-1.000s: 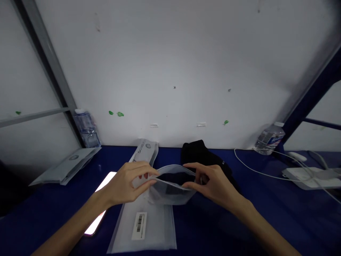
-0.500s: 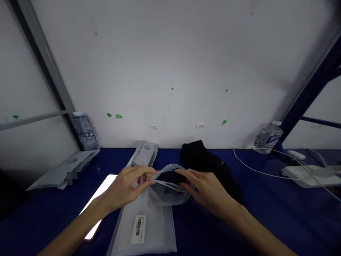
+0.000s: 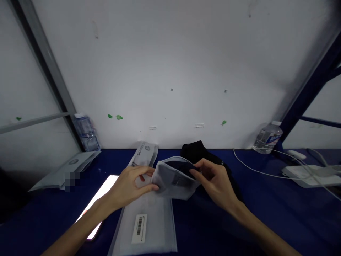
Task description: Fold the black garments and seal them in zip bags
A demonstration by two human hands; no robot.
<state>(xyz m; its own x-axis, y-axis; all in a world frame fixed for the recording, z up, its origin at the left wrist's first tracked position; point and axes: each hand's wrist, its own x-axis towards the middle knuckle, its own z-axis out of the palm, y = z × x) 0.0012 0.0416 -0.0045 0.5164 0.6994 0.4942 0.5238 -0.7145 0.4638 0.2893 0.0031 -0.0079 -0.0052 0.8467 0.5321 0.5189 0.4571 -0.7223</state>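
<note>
A small frosted plastic bag (image 3: 170, 186) is held up between my two hands, its mouth gaping upward. Dark folded fabric (image 3: 178, 165) shows inside it. My left hand (image 3: 135, 185) pinches the bag's left edge between thumb and fingers. At the right end of the mouth, my right hand (image 3: 213, 177) has its thumb and fingertips closed on the rim; whether they also grip the fabric I cannot tell. Beneath lies a larger frosted bag (image 3: 157, 227) with a barcode label (image 3: 139, 228). Black clothing (image 3: 195, 149) lies behind my right hand.
A lit phone (image 3: 93, 227) lies left of the bags. Flat packets (image 3: 71, 165) and a water bottle (image 3: 86, 133) are farther left. Behind on the right stand another bottle (image 3: 268, 138) and a white power strip (image 3: 303, 174) with cables. A white wall (image 3: 186, 71) closes the back.
The small bag has lifted and tilted, showing more of its front. My right hand has shifted right along the rim, and the left has moved to the bag's left side.
</note>
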